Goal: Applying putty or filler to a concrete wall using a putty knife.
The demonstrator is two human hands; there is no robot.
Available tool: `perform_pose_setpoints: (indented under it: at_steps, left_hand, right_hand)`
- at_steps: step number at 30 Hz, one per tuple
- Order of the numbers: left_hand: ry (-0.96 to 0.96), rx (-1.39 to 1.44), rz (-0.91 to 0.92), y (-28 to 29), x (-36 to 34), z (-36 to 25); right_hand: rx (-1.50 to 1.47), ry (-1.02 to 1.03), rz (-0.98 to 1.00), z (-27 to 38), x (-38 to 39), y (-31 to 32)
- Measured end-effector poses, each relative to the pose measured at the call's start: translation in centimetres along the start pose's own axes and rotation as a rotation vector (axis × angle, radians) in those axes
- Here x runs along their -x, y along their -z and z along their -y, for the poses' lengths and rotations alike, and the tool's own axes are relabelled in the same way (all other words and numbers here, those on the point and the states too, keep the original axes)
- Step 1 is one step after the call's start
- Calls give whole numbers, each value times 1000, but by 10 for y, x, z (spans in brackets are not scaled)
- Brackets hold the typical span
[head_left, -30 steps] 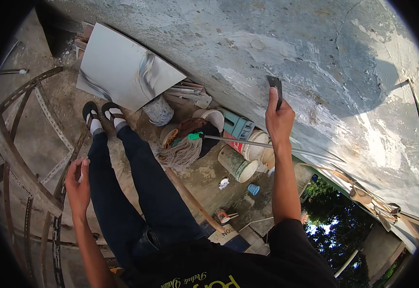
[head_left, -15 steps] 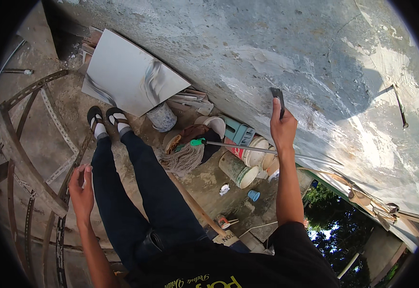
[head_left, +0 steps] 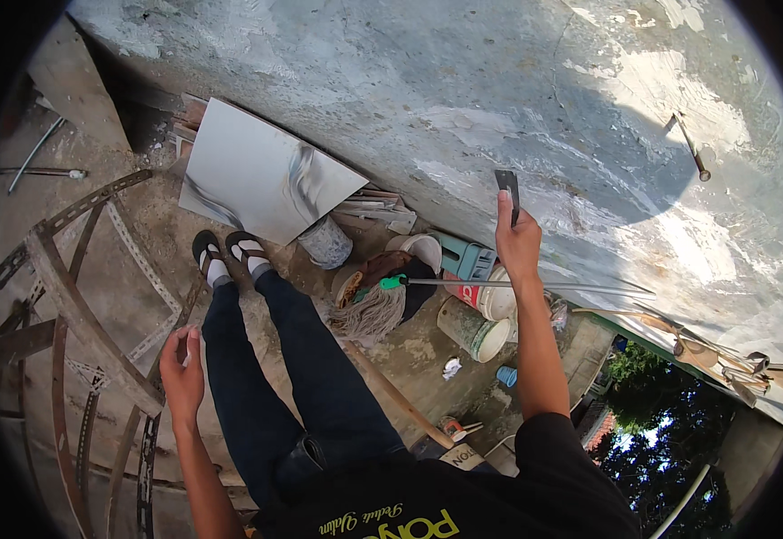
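My right hand (head_left: 519, 241) is raised and closed around the grip of a flat dark scraper (head_left: 508, 185). Its blade end points up against the patchy grey wall (head_left: 463, 85); whether it touches cannot be told. Pale smears and rough plaster patches cover the wall around it. Low on the left, my left hand (head_left: 182, 375) hangs beside my thigh with its fingers curled in. A small whitish bit shows between them, too small to name. The metal rack is nearest to that hand.
The slotted metal rack (head_left: 95, 310) stands at left. A white panel (head_left: 257, 171) leans on the wall near my feet. Below my right arm lie a mop (head_left: 369, 310), buckets (head_left: 474, 328), a blue crate (head_left: 465, 257) and a small blue cup (head_left: 506, 375). A bolt (head_left: 692, 148) juts from the wall.
The view has shifted, so floor things sit further right and lower. My right hand keeps the scraper, now turned a little differently. My left hand stays curled by my leg.
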State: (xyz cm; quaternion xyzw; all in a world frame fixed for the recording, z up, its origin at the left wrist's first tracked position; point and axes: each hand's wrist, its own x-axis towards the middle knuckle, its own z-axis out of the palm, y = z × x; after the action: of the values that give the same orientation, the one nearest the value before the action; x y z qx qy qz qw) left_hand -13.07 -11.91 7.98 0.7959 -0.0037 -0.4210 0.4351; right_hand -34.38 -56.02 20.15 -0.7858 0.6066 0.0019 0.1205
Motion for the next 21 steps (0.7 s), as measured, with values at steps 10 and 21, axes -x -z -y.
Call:
perform_pose_setpoints:
  at_steps: [10, 21]
  left_hand:
    - [-205, 57, -9, 43, 39, -59]
    - [-430, -3, -98, 81, 71, -79]
  right_hand:
    - [7, -97, 455, -164, 213, -67]
    - [-293, -548, 735, -191, 350, -81]
